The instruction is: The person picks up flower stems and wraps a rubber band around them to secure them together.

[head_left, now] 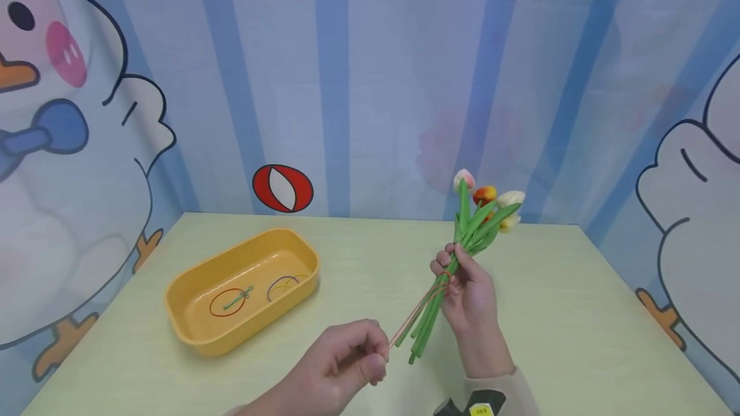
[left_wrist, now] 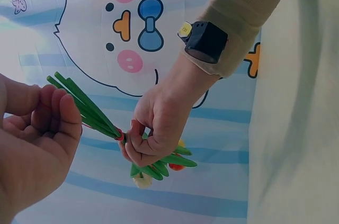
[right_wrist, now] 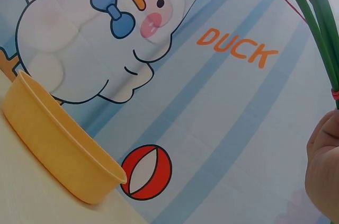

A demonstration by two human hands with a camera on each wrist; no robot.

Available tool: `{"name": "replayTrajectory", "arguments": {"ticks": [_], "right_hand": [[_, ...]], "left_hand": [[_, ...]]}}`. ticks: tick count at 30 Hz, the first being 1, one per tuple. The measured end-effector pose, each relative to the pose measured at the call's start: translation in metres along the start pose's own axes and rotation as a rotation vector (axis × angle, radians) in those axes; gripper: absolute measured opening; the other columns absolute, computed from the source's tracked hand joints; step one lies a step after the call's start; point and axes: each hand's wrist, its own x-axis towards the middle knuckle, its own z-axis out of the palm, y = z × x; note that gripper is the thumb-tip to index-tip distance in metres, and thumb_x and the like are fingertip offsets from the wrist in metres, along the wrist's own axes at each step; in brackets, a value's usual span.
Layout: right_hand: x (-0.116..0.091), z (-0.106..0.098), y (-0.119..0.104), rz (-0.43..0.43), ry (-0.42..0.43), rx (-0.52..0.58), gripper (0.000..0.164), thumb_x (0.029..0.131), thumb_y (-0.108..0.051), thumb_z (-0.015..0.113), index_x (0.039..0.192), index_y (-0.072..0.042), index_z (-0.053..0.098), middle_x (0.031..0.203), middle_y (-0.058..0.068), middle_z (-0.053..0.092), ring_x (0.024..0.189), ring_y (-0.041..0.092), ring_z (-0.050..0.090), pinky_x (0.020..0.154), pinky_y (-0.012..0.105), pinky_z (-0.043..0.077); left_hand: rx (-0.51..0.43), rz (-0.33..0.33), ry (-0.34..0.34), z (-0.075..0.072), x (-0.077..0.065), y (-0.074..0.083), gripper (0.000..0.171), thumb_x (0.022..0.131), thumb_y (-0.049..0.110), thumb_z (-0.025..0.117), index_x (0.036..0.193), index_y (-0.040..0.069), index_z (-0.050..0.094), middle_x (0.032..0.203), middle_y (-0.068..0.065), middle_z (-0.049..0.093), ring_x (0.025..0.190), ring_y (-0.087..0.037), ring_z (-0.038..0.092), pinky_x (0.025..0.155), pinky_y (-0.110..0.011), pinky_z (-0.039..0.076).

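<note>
My right hand (head_left: 471, 297) grips a bunch of artificial tulips (head_left: 476, 230) by the green stems, blooms up and away from me. The blooms are pink, orange-red, white and pale yellow. A red rubber band (head_left: 445, 278) loops round the stems just below the fingers. From that loop it stretches toward me to my left hand (head_left: 341, 364), which pinches its far end between thumb and fingers. In the left wrist view the band (left_wrist: 119, 135) sits against the right hand's fingers, with the stem ends (left_wrist: 74, 91) pointing toward the left hand.
A yellow tray (head_left: 243, 332) stands on the pale table at the left. Inside lie a red rubber band (head_left: 227, 314), a small green twisted piece (head_left: 237, 299) and purple and yellow bands (head_left: 283, 282). Behind the table hangs a blue striped backdrop (head_left: 381, 95) with printed ducks.
</note>
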Motion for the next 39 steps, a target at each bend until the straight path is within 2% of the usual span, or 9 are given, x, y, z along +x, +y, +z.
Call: {"name": "replayTrajectory", "arguments": {"ticks": [13, 16, 21, 23, 26, 30, 33, 39], "right_hand": [[0.001, 0.002, 0.001, 0.010, 0.087, -0.071, 0.025, 0.106, -0.011, 0.031, 0.092, -0.001, 0.049, 0.076, 0.006, 0.056, 0.060, 0.011, 0.052, 0.044, 0.009, 0.038], [0.001, 0.002, 0.002, 0.020, 0.069, -0.040, 0.027, 0.106, -0.011, 0.028, 0.092, 0.000, 0.048, 0.077, 0.008, 0.055, 0.061, 0.012, 0.053, 0.044, 0.010, 0.038], [0.000, 0.002, 0.001, 0.069, 0.012, 0.040, 0.028, 0.106, -0.011, 0.024, 0.095, 0.002, 0.047, 0.079, 0.010, 0.056, 0.064, 0.016, 0.055, 0.044, 0.011, 0.040], [-0.001, 0.003, 0.001, 0.090, -0.001, 0.040, 0.028, 0.106, -0.011, 0.025, 0.095, 0.002, 0.048, 0.080, 0.010, 0.056, 0.064, 0.016, 0.055, 0.045, 0.010, 0.038], [-0.002, 0.005, 0.001, 0.130, -0.023, 0.010, 0.029, 0.106, -0.012, 0.027, 0.095, 0.000, 0.050, 0.079, 0.009, 0.056, 0.065, 0.014, 0.055, 0.046, 0.009, 0.037], [-0.005, 0.009, 0.003, 0.199, -0.061, -0.047, 0.031, 0.107, -0.015, 0.026, 0.095, -0.003, 0.052, 0.080, 0.005, 0.058, 0.066, 0.010, 0.055, 0.047, 0.008, 0.039], [-0.006, 0.012, 0.008, 0.246, -0.095, -0.079, 0.031, 0.107, -0.016, 0.025, 0.097, -0.004, 0.052, 0.081, 0.003, 0.058, 0.067, 0.008, 0.054, 0.048, 0.008, 0.040], [-0.008, 0.016, 0.019, 0.293, -0.159, -0.145, 0.028, 0.106, -0.014, 0.028, 0.098, -0.005, 0.054, 0.082, 0.001, 0.062, 0.065, 0.005, 0.051, 0.047, 0.006, 0.038]], "left_hand": [[0.076, 0.026, 0.019, 0.002, 0.000, 0.002, 0.007, 0.098, 0.000, 0.048, 0.092, 0.000, 0.052, 0.078, -0.014, 0.047, 0.076, -0.018, 0.051, 0.071, -0.026, 0.050], [0.085, 0.034, 0.020, 0.000, 0.000, 0.000, 0.007, 0.097, 0.000, 0.049, 0.092, 0.000, 0.052, 0.077, -0.014, 0.048, 0.076, -0.018, 0.051, 0.071, -0.026, 0.050], [0.118, 0.127, 0.011, -0.005, 0.001, -0.012, 0.009, 0.094, -0.010, 0.049, 0.090, -0.002, 0.051, 0.075, -0.015, 0.048, 0.072, -0.022, 0.050, 0.065, -0.026, 0.050], [0.109, 0.146, 0.014, -0.007, 0.002, -0.016, 0.009, 0.094, -0.011, 0.048, 0.090, -0.003, 0.050, 0.075, -0.016, 0.048, 0.070, -0.024, 0.050, 0.063, -0.026, 0.050], [0.085, 0.133, 0.032, -0.010, 0.002, -0.019, 0.007, 0.096, -0.006, 0.047, 0.091, -0.003, 0.050, 0.075, -0.017, 0.047, 0.069, -0.024, 0.051, 0.062, -0.027, 0.049], [0.057, 0.063, 0.067, -0.013, 0.003, -0.021, 0.009, 0.098, 0.001, 0.048, 0.090, -0.002, 0.049, 0.076, -0.018, 0.047, 0.069, -0.022, 0.053, 0.064, -0.027, 0.049], [0.064, 0.040, 0.089, -0.015, 0.006, -0.024, 0.011, 0.098, 0.004, 0.048, 0.090, -0.003, 0.050, 0.076, -0.019, 0.047, 0.069, -0.022, 0.053, 0.064, -0.027, 0.050], [0.094, 0.055, 0.117, -0.017, 0.010, -0.032, 0.010, 0.098, 0.003, 0.050, 0.090, -0.003, 0.051, 0.076, -0.020, 0.048, 0.067, -0.024, 0.054, 0.062, -0.026, 0.050]]}}
